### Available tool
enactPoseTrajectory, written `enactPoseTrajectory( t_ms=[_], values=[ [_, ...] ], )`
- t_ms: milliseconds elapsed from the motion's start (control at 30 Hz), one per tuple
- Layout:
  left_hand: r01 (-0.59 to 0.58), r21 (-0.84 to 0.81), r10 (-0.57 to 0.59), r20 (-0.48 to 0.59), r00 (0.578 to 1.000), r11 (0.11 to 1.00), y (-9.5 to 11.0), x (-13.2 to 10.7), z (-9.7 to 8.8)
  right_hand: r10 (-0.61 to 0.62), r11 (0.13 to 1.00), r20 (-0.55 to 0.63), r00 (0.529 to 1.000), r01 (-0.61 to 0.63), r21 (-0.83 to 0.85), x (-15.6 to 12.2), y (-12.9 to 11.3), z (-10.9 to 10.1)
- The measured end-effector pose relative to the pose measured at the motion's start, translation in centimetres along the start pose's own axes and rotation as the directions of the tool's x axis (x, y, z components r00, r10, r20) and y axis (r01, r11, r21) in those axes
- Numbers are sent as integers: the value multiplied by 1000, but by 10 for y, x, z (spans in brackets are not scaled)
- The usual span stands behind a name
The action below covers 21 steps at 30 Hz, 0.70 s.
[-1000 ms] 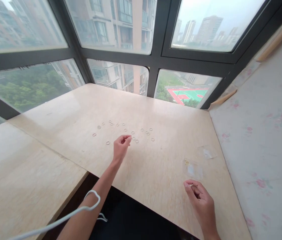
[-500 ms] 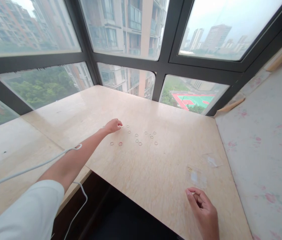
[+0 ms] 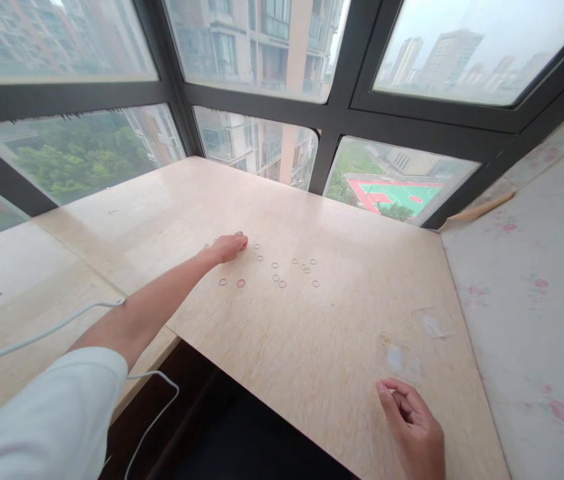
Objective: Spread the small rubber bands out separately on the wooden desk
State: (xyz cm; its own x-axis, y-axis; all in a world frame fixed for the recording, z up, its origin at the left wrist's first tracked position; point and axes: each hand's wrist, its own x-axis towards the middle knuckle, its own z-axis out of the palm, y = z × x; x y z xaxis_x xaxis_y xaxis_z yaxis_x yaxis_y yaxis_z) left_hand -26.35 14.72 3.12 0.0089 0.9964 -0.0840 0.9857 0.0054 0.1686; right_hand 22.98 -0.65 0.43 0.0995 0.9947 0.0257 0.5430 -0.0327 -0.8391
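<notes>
Several small metal rings [image 3: 279, 272] lie scattered on the pale wooden tabletop [image 3: 312, 333]. My left hand [image 3: 229, 247] is stretched far out over the left end of that scatter, fingers curled down onto the rings there; what they pinch is too small to see. One ring [image 3: 241, 283] lies just in front of that hand. My right hand [image 3: 412, 427] rests at the table's near edge, fingers loosely curled with thumb against them. Just beyond it lies a small clear plastic bag [image 3: 396, 355] with a gold ring at its corner.
A second clear bag [image 3: 432, 325] lies further right. A floral-papered wall [image 3: 537, 300] bounds the table on the right, dark-framed windows [image 3: 332, 127] at the back. A white cable [image 3: 52, 333] runs across my left arm. A lower wooden surface [image 3: 22, 293] adjoins at left.
My left arm has reached further out from the middle of the ring scatter to its far-left end. The right hand has stayed by the near edge. The camera has shifted a little.
</notes>
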Motion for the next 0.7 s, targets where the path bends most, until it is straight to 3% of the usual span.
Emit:
enactPoseTrajectory(
  t_ms=[133,300,367,500,600,700],
  values=[
    [28,-90,-36,-86,996,996,9,-4,1,0,1000,7,1000,0,5,0,1,0],
    [-87,-453,-23,-232,973,887,44,-11,-8,-18,999,18,1000,17,27,1,4,1],
    [-135,-612,-8,-226,974,779,64,-13,-12,-34,999,27,999,33,31,1,3,2],
    [-176,-864,39,-179,983,471,117,-15,-15,-71,997,36,997,70,39,1,-1,3],
    [-194,-949,117,-169,979,251,165,-17,-15,-96,994,42,994,93,62,2,-4,4],
    [-195,-975,192,-172,966,107,215,-22,-9,-111,990,58,992,105,96,1,-6,5]
  ],
)
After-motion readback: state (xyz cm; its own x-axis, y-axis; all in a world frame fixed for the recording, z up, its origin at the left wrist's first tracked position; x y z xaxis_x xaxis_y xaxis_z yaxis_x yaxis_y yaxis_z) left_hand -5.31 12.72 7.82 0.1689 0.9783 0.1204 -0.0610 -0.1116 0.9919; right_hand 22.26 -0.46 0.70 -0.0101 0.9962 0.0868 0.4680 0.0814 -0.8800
